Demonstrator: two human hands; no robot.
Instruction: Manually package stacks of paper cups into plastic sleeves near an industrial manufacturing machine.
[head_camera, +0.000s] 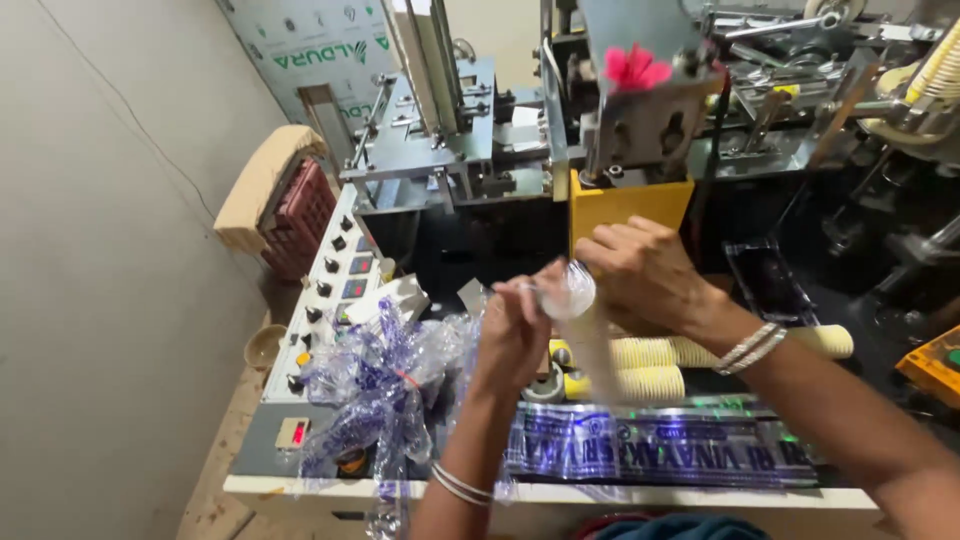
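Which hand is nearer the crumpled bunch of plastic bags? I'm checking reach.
Left. The left hand is just beside the crumpled plastic bags; the right hand is farther off.

Two hands pull a clear plastic sleeve over a stack of paper cups.

The left hand (512, 335) pinches the sleeve mouth (570, 292), and the right hand (645, 275) grips it from above. More cup stacks (650, 368) lie on the machine table (620, 493), beside a bundle of printed sleeves (385, 385).
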